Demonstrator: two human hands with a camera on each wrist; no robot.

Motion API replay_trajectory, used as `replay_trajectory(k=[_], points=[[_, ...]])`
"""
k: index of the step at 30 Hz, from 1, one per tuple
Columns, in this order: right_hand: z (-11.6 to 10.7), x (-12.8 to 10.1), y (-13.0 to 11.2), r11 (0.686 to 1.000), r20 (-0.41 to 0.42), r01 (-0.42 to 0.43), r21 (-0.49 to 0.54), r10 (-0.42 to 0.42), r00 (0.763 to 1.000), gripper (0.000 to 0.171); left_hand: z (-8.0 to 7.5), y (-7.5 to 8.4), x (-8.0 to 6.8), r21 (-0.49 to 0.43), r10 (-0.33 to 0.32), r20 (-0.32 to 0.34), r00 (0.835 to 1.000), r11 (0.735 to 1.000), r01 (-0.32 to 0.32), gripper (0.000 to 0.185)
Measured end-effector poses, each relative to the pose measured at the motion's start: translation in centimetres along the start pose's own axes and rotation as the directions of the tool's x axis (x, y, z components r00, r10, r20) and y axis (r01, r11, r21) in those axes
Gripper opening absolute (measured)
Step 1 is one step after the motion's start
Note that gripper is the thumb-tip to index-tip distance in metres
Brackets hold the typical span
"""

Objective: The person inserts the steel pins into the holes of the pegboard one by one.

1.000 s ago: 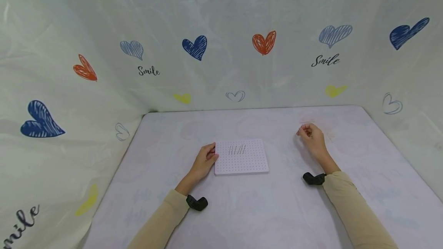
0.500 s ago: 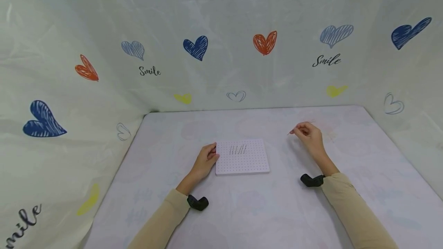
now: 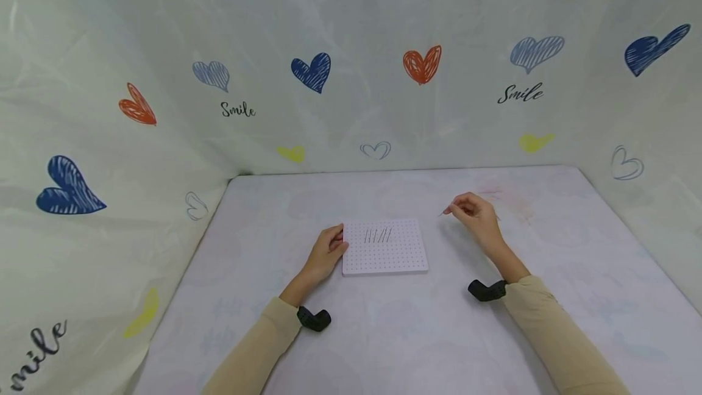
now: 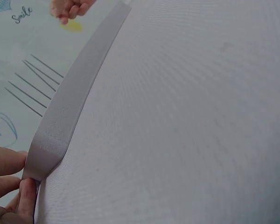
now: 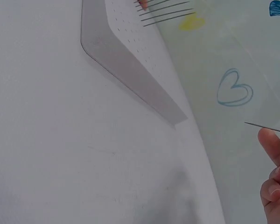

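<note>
A white pegboard [image 3: 408, 261] with rows of small holes lies on the table. Several thin dark needles [image 3: 378, 235] stand in its far rows, some leaning. My left hand [image 3: 322, 256] grips the board's left edge; in the left wrist view its fingers [image 4: 9, 161] pinch a corner. To the right of the board and above the table, my right hand [image 3: 476, 219] pinches one needle [image 5: 261, 126] between thumb and fingertips. The needle's thin tip points left toward the board, apart from it. Part of the right hand falls outside the right wrist view.
The pale table [image 3: 395, 340] reaches back to a white curtain [image 3: 351, 17] printed with hearts and lettering. A faint reddish patch [image 3: 512, 203] shows on the table beyond the right hand. Black wrist cameras [image 3: 487, 290] sit on both wrists.
My right hand has moved left toward the board with the needle, which now shows at its fingertips. The left hand and board have stayed in place.
</note>
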State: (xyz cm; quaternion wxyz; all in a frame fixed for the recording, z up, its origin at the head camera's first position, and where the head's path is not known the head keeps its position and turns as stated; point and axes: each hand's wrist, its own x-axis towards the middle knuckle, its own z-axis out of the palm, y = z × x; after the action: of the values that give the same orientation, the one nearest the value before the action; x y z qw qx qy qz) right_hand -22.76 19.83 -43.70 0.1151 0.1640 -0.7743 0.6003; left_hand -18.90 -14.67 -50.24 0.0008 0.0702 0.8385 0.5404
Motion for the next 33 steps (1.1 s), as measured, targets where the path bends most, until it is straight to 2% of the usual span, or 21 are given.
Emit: replay_trajectory(k=[12,19,24,33], points=[[2.2,-0.4,-1.1,1.000,0.095,-0.016,0.007,0.015,0.995,0.007,-0.1,-0.1,0.0,-0.020,0.022,-0.002,1.000,1.000,-0.022,0.051],[3.7,-0.5,-0.3,1.000,0.117,0.005,-0.024,-0.003,0.993,0.005,-0.1,0.1,0.0,-0.002,0.007,-0.005,1.000,1.000,-0.007,0.051],[4.8,-0.9,-1.6,0.999,0.153,0.015,-0.045,-0.008,0.988,0.005,-0.1,0.1,0.0,0.000,0.013,-0.002,1.000,1.000,-0.013,0.051],[6.4,-1.1,-2.0,1.000,0.188,0.012,-0.029,-0.006,0.982,0.004,-0.1,0.1,0.0,0.015,0.000,-0.002,1.000,1.000,0.000,0.052]])
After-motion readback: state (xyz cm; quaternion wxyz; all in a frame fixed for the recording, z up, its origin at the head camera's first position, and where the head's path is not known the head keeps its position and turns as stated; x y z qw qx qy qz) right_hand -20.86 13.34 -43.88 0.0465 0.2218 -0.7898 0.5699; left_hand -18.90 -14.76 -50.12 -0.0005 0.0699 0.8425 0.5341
